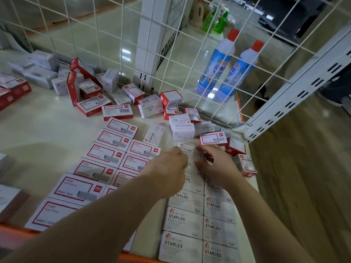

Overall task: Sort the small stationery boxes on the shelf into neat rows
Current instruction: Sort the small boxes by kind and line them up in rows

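head view looks down on a pale shelf (pixel 47 130) with a white wire grid (pixel 117 44) at its back. both hands meet at the middle, a touch toward 3 o'clock. left hand (pixel 168 168) has its fingers curled down onto a white staples box (pixel 187 149) at the far end of the white rows; right hand (pixel 214 164) is curled on the same spot from the other side, fingertips on the boxes. whether either really pinches a box i cannot tell, the knuckles hide it.

white rows (pixel 199 224) run in two columns from the hands down to 6 o'clock, lying flat and edge to edge. red-framed rows (pixel 106 154) lie beside them, running from centre toward 8 o'clock, also in two columns, the left forearm crossing over them.

loose pile (pixel 106 95) of red and white boxes sits unsorted from 10 to 12 o'clock against the grid, some on edge, some tilted. paper clips box (pixel 181 126) sits just beyond the hands, with one stray staples box (pixel 154 134) lying askew beside it. a few red boxes (pixel 245 165) lie near the right hand at 3 o'clock.

two blue bottles (pixel 226 69) with red caps stand behind the grid at 1 o'clock.
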The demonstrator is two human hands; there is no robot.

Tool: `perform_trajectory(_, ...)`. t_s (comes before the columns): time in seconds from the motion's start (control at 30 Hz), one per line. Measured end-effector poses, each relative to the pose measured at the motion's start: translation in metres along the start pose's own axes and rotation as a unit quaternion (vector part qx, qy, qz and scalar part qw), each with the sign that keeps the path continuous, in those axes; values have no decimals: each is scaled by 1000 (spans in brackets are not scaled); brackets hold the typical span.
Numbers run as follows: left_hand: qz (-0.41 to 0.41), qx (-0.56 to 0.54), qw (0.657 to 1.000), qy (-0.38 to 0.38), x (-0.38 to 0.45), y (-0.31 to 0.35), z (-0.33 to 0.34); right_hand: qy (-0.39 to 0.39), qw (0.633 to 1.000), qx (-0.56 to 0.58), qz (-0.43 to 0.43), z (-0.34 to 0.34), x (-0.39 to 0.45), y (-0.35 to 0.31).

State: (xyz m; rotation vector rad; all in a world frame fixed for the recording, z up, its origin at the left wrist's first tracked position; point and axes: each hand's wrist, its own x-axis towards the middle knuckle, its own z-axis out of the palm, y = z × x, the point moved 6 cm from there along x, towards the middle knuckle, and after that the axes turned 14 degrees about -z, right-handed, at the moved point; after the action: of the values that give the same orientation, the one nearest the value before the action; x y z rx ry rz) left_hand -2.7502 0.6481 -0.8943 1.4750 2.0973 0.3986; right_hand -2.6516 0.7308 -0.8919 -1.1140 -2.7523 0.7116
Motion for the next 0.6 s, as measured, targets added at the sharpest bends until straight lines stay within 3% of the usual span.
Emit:
perform_trajectory(0.2,24,25,999,19,-1,-1,-2,-14,999,-50,-5,-2,2,-2)
perform_trajectory(0.3,48,73,995,49,-3,-7,-4,30,999,-43,-15,-6,6,-6)
perform_trajectory(0.43,-6,115,991,72,-3,-28,-21,96,995,-11,-10,-12,14,-10)
perform_trajectory(0.6,-94,109,985,94,-6,-57,-41,109,993,0,-33,-12,32,-26)
